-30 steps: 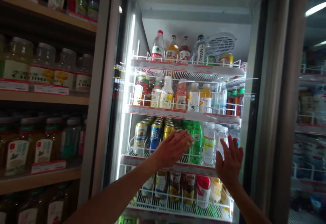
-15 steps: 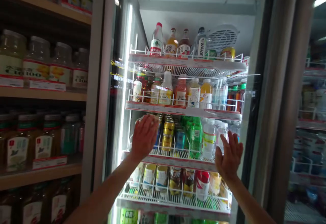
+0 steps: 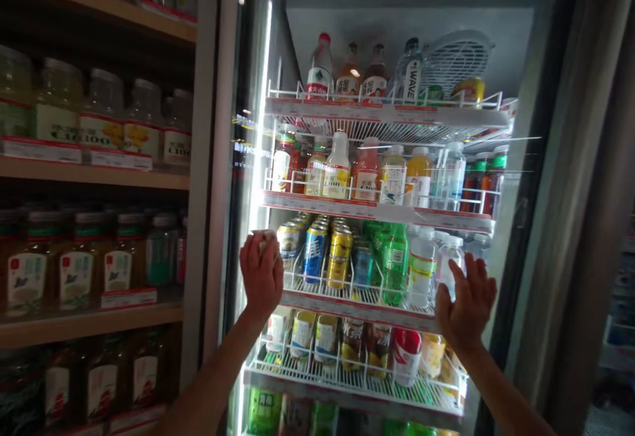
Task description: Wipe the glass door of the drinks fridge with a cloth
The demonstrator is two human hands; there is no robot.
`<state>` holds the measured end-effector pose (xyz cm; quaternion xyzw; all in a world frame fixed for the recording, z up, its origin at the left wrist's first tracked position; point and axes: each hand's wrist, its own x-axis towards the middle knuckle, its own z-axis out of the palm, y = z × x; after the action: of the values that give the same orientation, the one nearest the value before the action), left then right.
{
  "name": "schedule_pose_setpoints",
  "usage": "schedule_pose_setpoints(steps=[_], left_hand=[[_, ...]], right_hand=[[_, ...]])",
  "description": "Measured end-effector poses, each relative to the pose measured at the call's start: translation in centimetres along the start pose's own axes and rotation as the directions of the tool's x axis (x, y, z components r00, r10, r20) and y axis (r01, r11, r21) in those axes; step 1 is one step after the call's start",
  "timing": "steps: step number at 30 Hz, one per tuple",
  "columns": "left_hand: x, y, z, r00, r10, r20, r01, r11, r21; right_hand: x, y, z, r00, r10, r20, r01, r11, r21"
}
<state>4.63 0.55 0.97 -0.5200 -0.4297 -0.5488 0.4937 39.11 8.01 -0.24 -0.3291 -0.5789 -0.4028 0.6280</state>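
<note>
I face a lit drinks fridge with a glass door. My left hand is pressed against the glass near the door's left edge, level with the can shelf. Its fingers are closed over a small white cloth that shows at the fingertips. My right hand lies flat on the glass at the right side of the same shelf, fingers spread, holding nothing. Between the hands, behind the glass, stand beer cans, green bottles and clear water bottles.
Wire shelves above and below hold more bottles and a white fan sits at the top. Wooden shelves at left carry jars and tea bottles. The fridge's dark frame rises at right.
My left hand has slid leftward across the glass, from in front of the green bottles to the door's left edge. The right hand has stayed in about the same spot.
</note>
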Motion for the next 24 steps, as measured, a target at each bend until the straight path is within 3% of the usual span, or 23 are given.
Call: schedule_pose_setpoints(steps=[2,5,7,10,12,15,17,19,21,23,24], left_hand=[[-0.9,1.5,0.1,0.989,0.122,0.086,-0.12,0.992,-0.034],[-1.7,3.2,0.4,0.928,0.325,0.183,-0.311,0.945,-0.098],[-1.1,2.6,0.5,0.952,0.268,0.148,-0.26,0.963,-0.068],[0.6,1.1,0.6,1.0,0.012,0.009,-0.011,1.0,-0.008],[1.1,1.5,0.8,1.0,-0.011,-0.008,0.011,1.0,-0.012],[0.6,3.5,1.2,0.966,0.233,0.115,-0.225,0.971,-0.074],[0.6,4.1,1.3,0.933,0.325,0.157,-0.312,0.945,-0.103],[1.3,3.3,1.3,0.96,0.252,0.123,-0.245,0.967,-0.066],[2.5,1.9,1.3,0.996,0.082,0.032,-0.082,0.997,-0.016],[3.2,1.4,1.4,0.998,-0.043,-0.048,0.043,0.999,-0.005],[3.0,1.7,1.5,0.997,-0.05,-0.052,0.05,0.999,-0.006]], right_hand=[[0.0,0.2,0.1,1.0,-0.018,-0.02,0.018,1.0,-0.009],[-0.1,0.4,0.2,0.999,-0.037,-0.032,0.037,0.999,-0.018],[-0.1,0.4,0.2,0.999,-0.04,-0.024,0.04,0.999,-0.025],[0.0,0.1,0.1,1.0,-0.012,-0.003,0.012,0.999,-0.032],[0.0,0.0,0.0,1.0,0.001,0.002,-0.001,1.0,-0.021],[0.0,0.0,0.0,1.0,-0.022,-0.016,0.022,1.0,-0.004],[0.0,0.1,0.0,1.0,-0.027,-0.014,0.027,1.0,-0.008],[-0.1,0.2,0.0,1.0,-0.018,0.003,0.018,1.0,-0.014],[-0.1,0.1,-0.1,1.0,-0.008,0.015,0.008,1.0,-0.013],[-0.1,0.0,-0.1,1.0,-0.008,0.01,0.008,1.0,-0.008],[-0.1,0.0,-0.1,1.0,-0.01,0.004,0.01,1.0,-0.006]])
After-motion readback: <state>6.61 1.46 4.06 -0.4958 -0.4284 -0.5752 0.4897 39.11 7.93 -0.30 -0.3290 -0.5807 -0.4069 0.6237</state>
